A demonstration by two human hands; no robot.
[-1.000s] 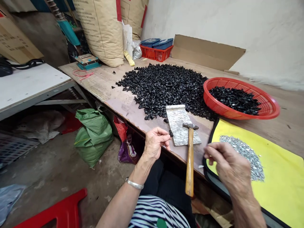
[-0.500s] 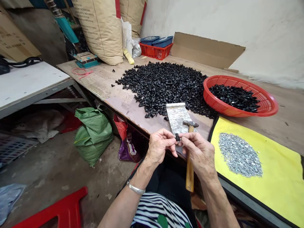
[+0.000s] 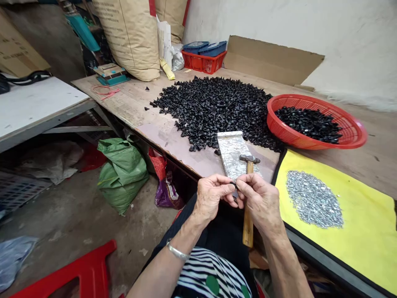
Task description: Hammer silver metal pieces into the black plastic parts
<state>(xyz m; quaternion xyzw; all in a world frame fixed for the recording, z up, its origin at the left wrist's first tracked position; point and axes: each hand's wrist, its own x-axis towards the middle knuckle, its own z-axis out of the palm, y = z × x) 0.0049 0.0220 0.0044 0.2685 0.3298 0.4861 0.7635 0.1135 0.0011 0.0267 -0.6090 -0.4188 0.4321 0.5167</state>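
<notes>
My left hand (image 3: 212, 198) and my right hand (image 3: 259, 200) meet at the table's near edge, fingertips pinched together on a small black plastic part (image 3: 233, 184). Whatever my right fingers hold against it is too small to see. Just beyond them a hammer (image 3: 247, 194) with a wooden handle lies with its head on a grey metal plate (image 3: 231, 151). A big heap of black parts (image 3: 214, 109) covers the table behind the plate. To the right, a pile of small silver pieces (image 3: 313, 200) rests on a yellow mat (image 3: 366, 231).
A red basket (image 3: 350, 142) holds more black parts at the right. Paper sacks (image 3: 130, 37), a small red crate (image 3: 203, 62) and cardboard (image 3: 273, 62) line the back. A white table (image 3: 34, 105) stands left; a green bag (image 3: 122, 171) and red stool (image 3: 77, 273) sit on the floor.
My right hand came from the yellow mat's edge over to my left hand. Both now pinch the black part together, slightly lower and nearer my lap.
</notes>
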